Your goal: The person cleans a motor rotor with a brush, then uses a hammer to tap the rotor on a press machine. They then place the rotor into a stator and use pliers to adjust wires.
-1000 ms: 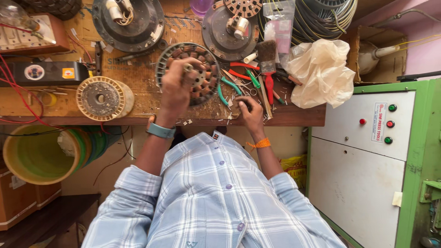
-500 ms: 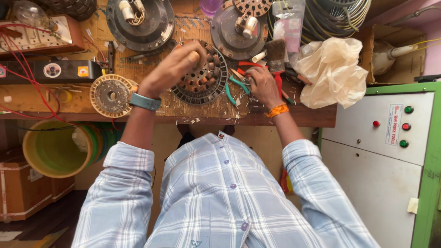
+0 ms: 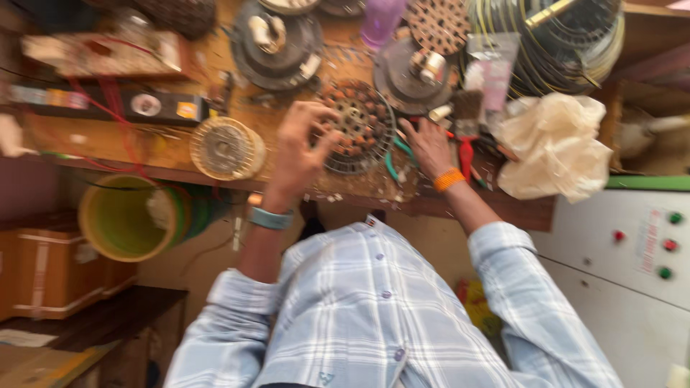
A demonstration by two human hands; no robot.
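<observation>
Frame's blurry. I see the round wound motor core (image 3: 357, 126) at centre top on the bench (image 3: 129, 147). My left hand (image 3: 300, 149) is nearer, fingers spread over its left rim; right hand (image 3: 431, 146) open, flat just right of it.
</observation>
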